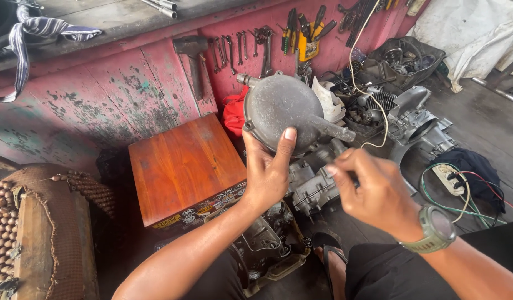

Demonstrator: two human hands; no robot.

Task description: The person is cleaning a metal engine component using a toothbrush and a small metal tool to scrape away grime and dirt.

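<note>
At frame centre, left hand [266, 173] clamped on a round grey engine cover [281, 115].
Right hand [373, 191] curled, grip unclear; sticker-edged wooden box [181, 164] sits left.

Round grey engine cover [281, 111], dusty, held upright above engine parts, spout pointing right

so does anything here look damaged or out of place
The round grey metal engine cover held up in the left hand is grimy and dull but shows no crack. The pink painted wooden wall is badly worn, its paint flaking off in patches. Engine parts lie scattered on the floor.
</note>
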